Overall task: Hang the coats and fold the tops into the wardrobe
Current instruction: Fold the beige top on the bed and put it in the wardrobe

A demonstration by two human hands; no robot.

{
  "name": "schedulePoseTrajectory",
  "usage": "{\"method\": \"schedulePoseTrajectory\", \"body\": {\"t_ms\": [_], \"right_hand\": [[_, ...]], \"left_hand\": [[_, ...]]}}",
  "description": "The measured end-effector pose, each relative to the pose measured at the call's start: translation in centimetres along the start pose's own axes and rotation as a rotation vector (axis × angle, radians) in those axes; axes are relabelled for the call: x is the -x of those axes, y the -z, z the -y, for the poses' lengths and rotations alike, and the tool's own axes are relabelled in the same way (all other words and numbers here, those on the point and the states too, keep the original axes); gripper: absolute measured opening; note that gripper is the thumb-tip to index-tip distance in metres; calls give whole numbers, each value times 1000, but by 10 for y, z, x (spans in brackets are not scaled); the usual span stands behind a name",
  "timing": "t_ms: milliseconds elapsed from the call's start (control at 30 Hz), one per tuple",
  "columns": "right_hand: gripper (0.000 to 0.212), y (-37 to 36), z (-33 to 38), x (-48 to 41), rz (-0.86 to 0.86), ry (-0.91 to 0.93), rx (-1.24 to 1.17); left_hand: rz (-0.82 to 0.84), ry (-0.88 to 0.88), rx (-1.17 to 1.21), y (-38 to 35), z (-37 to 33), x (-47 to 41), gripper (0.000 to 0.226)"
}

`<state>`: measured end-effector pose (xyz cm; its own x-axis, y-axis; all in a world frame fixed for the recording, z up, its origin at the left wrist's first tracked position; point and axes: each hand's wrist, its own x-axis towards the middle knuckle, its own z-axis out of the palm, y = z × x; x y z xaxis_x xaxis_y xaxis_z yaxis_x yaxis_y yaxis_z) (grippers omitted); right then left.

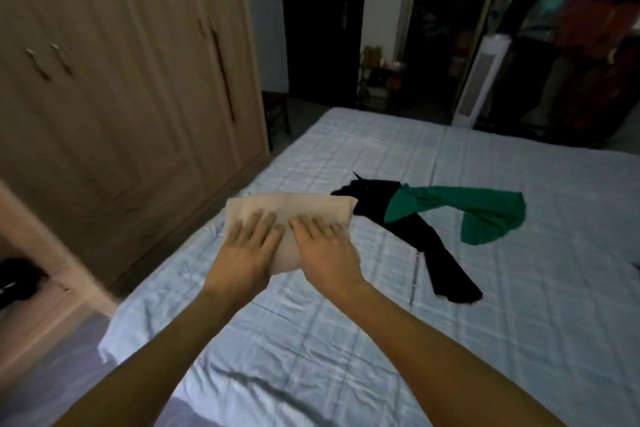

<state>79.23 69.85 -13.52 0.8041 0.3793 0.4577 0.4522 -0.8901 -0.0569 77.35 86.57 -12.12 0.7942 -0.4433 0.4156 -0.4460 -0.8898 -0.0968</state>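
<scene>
The folded beige cotton top [294, 215] lies under both my palms on the pale blue checked bed sheet [346, 340], and I have it there because the mattress gives me a flat, wide surface to press the folds down on. My left hand [247, 250] rests flat on the near left part of the bundle with its fingers straight and spread. My right hand [327, 250] does the same on the near right part, so neither hand grips anything; they only press. With the two hands side by side, almost touching at the thumbs, the weight spreads across the whole packet and the layers should stay squared rather than spring apart.

Just beyond my right hand, touching the far right corner of the beige top, a black stretchy garment [408, 225] sprawls loose, and a green thin top [485, 215] lies draped across it, farther to the right. I judge both are waiting their turn, left within reach so that I need not walk for them.

To the left of my left hand and farther off stands the tall light brown wooden wardrobe [121, 80], its doors looking closed. The folded piece must go there, so working at this edge of the bed keeps the carry short.
</scene>
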Motion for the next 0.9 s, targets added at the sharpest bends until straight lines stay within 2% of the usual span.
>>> {"method": "schedulePoseTrajectory", "body": {"t_ms": [133,300,533,600,667,767,900], "right_hand": [[65,52,62,-42,4,149,-40],[68,97,124,-83,6,372,-82],[67,143,168,-127,-64,645,-217],[62,154,191,-137,-124,731,-249],[59,163,222,-143,-144,806,-334],[55,170,273,-142,-128,906,-467],[52,167,340,-140,-179,1027,-531]], "left_hand": [[-46,103,-49,80,40,31,80],[-76,290,-152,145,76,65,74],[-188,505,-289,217,71,83,65],[-206,584,-367,234,75,95,73],[-204,679,-448,252,79,113,84],[-167,824,-522,278,83,142,83],[-149,954,-570,305,100,187,77]]}}
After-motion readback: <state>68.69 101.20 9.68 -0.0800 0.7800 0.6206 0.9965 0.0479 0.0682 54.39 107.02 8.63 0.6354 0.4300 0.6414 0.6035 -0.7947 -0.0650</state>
